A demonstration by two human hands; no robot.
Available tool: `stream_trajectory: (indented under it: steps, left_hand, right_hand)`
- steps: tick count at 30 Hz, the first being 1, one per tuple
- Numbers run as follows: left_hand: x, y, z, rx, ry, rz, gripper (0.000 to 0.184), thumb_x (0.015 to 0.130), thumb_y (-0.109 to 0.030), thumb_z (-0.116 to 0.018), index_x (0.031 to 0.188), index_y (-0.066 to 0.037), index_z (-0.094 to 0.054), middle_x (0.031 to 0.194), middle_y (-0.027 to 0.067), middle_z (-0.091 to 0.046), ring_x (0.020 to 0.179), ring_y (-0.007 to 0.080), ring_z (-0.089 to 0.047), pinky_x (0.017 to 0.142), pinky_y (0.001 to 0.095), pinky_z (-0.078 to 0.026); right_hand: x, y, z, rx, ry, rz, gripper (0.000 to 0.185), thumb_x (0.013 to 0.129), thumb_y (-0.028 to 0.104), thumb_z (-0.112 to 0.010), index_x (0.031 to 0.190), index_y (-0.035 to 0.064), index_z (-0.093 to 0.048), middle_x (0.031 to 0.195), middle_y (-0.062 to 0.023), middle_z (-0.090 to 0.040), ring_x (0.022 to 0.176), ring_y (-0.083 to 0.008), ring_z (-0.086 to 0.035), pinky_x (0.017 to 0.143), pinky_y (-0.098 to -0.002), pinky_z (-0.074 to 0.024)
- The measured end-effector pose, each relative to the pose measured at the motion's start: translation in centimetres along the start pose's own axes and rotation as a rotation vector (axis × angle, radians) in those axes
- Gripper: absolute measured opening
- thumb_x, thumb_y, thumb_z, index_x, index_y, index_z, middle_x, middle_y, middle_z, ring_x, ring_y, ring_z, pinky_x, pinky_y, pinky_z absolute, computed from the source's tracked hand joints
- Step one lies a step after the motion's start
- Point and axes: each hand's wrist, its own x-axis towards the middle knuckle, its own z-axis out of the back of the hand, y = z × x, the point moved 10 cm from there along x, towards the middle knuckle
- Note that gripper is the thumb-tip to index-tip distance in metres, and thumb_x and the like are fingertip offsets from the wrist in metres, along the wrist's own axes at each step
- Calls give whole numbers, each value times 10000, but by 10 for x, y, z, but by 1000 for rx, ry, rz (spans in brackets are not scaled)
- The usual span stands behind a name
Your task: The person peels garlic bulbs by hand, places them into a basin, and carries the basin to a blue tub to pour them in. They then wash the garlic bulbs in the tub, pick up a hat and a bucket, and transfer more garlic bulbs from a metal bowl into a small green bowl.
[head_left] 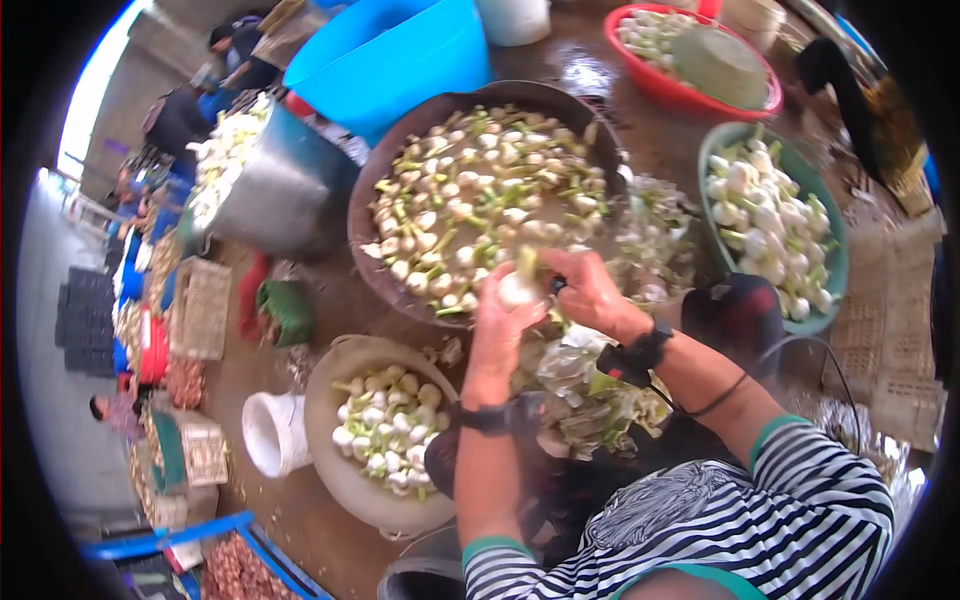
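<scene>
A white garlic bulb [517, 290] with a short green stem is held in the fingers of my left hand [496, 325]. Right beside it, my right hand [590, 290] is closed, and a small black object [558, 285] shows at its fingers; its kind is unclear. Both hands are over the near edge of a large brown basin [362, 235] holding water and many stemmed garlic bulbs [470, 200]. Below my hands lies a heap of peeled leaves and skins [580, 385]. A beige tub [330, 420] with cleaned bulbs [392, 425] is left of my left forearm.
A green basin [712, 150] of bulbs stands at right, a red basin [640, 95] behind it. A blue tub [400, 55] and a metal pot [285, 185] stand beyond. A white bucket [275, 435] is at left. Other people [240, 55] sit far left.
</scene>
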Motion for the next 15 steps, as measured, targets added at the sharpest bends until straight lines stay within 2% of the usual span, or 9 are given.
stream_trajectory:
  steps: [2, 5, 8, 10, 11, 12, 13, 14, 15]
  left_hand:
    - [-1, -8, -3, 99, -38, -43, 541, 733, -173, -628, 1201, -38, -392, 946, 105, -567, 740, 193, -599, 585, 308, -536]
    - [0, -2, -14, -319, 282, 124, 554, 800, -458, -502, 1148, -29, -459, 831, 118, -602, 601, 204, -598, 478, 306, -510]
    - [5, 0, -13, -397, 234, 190, 677, 808, -631, -334, 1073, -37, -520, 765, 122, -614, 532, 213, -588, 400, 304, -464]
    - [9, 27, 49, -44, -344, 235, 557, 832, -577, -375, 990, -70, -546, 796, 91, -622, 585, 205, -610, 454, 289, -483]
    - [7, 16, 59, 76, -434, 71, 426, 852, -457, -425, 988, -71, -543, 780, 64, -623, 595, 200, -611, 488, 291, -495]
    - [0, 4, 51, 103, -403, 45, 356, 847, -348, -466, 1032, -52, -536, 882, 82, -622, 721, 195, -619, 530, 308, -508]
    - [-9, -19, 22, 62, -264, -25, 401, 846, -350, -497, 1096, -37, -515, 1021, 108, -576, 851, 177, -593, 579, 303, -513]
    - [-12, -35, 11, 253, -216, -241, 500, 828, -363, -548, 1180, -22, -450, 1101, 117, -517, 928, 170, -558, 617, 294, -511]
    - [-6, -20, 10, 74, -189, -138, 564, 816, -354, -585, 1212, -2, -392, 1066, 99, -515, 872, 158, -562, 600, 277, -502]
  right_hand:
    - [0, -1, 2, -124, -120, 28, 394, 645, -45, -471, 1012, 15, -599, 746, -141, -628, 660, -168, -595, 575, -303, -459]
    - [6, -37, -8, 443, -36, -234, 324, 700, -18, -470, 998, -20, -597, 734, -80, -611, 626, -129, -536, 550, -279, -436]
    - [0, -53, -6, 562, -94, -343, 282, 733, -36, -404, 939, -51, -597, 705, -44, -571, 633, -103, -514, 565, -229, -430]
    - [2, -22, 15, 246, -181, -127, 317, 695, -49, -352, 883, -48, -606, 690, -19, -546, 596, -84, -457, 515, -226, -383]
    - [5, -11, 11, 192, -119, -111, 297, 692, -45, -365, 864, -50, -607, 690, -21, -545, 593, -81, -444, 515, -225, -373]
    - [5, -5, 5, 142, -57, -93, 278, 689, -41, -378, 844, -53, -608, 689, -22, -543, 591, -78, -431, 515, -223, -363]
    - [4, -16, -2, 142, 41, -117, 249, 698, -25, -425, 855, -39, -618, 695, -26, -542, 620, -82, -455, 546, -227, -378]
    - [2, -24, -14, 133, 134, -149, 222, 708, -9, -471, 865, -26, -627, 701, -29, -541, 649, -86, -480, 577, -231, -393]
    - [1, -13, -22, 225, 125, -173, 206, 714, -11, -475, 850, -28, -628, 710, -32, -549, 657, -86, -484, 582, -228, -393]
